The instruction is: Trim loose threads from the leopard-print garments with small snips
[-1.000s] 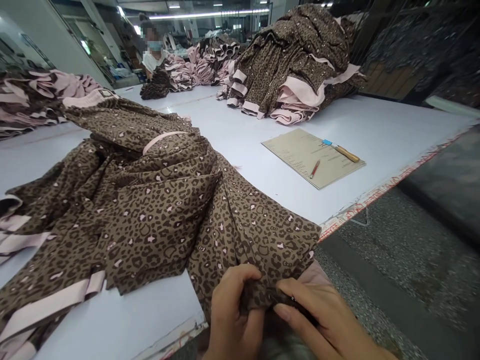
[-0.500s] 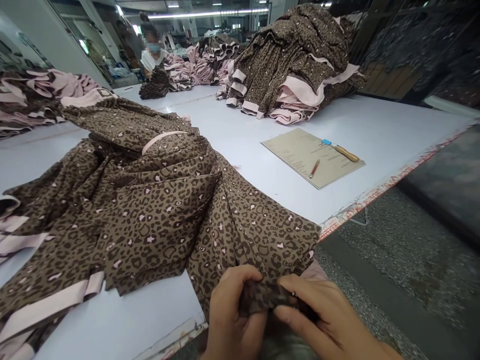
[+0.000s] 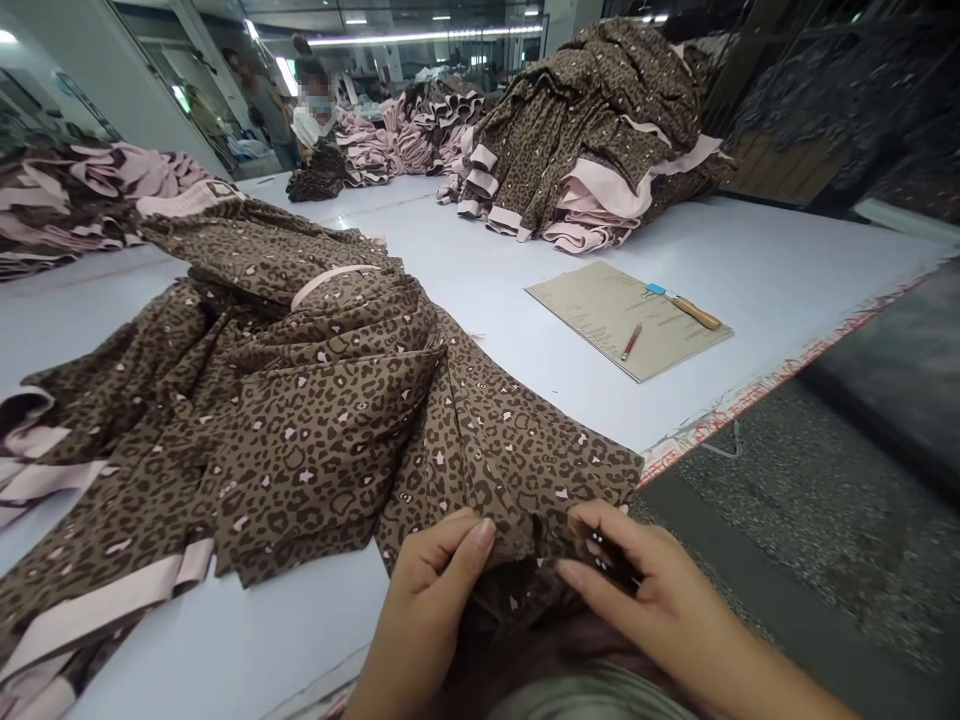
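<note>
A brown leopard-print garment with pink trim lies in folds across the white table, its near edge hanging over the front. My left hand pinches that edge between thumb and fingers. To its right, my right hand is closed round a small dark tool with bright dots, beside the cloth; the tool's shape is mostly hidden by the fingers.
Grey-brown papers hold a red pen and a wooden-handled tool. A large leopard-print pile stands behind, more garments lie left. A masked person is across the table.
My left hand has turned and shifted left, its thumb now on top of the cloth edge. My right hand has moved slightly up and right, and the gap between the hands is wider.
</note>
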Demonstrator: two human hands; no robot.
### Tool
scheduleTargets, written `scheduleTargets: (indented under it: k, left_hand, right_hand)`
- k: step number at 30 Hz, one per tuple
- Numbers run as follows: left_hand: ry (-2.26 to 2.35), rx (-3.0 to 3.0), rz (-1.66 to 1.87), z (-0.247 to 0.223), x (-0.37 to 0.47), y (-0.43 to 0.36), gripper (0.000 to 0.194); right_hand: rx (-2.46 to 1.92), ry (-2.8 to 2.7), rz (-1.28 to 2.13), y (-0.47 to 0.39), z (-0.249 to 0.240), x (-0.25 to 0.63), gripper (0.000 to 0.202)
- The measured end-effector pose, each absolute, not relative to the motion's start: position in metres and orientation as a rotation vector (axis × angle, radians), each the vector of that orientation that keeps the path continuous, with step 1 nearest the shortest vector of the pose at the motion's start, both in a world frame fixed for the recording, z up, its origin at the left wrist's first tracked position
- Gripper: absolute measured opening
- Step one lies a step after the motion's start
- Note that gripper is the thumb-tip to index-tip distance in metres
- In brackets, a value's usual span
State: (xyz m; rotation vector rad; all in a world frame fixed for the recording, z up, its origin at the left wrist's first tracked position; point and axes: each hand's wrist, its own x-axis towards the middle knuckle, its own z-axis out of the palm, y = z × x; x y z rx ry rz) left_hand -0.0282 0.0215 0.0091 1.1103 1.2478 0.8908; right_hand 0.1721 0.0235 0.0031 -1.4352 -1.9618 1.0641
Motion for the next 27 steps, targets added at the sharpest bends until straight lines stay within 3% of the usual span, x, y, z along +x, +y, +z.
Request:
scheduleTargets:
  k: [13, 27]
  left_hand:
    - [1.377, 1.255, 0.927, 0.0126, -0.0236, 0.0155, 0.028]
    - [1.358, 1.351, 0.856, 0.017, -0.0177, 0.0173, 0.034]
  right_hand:
    - [-1.335, -2.34, 0.824, 0.0224, 0.0123, 0.166, 0.023]
    - [-1.259, -2.314, 0.67, 0.0168, 0.0052, 0.1639, 0.027]
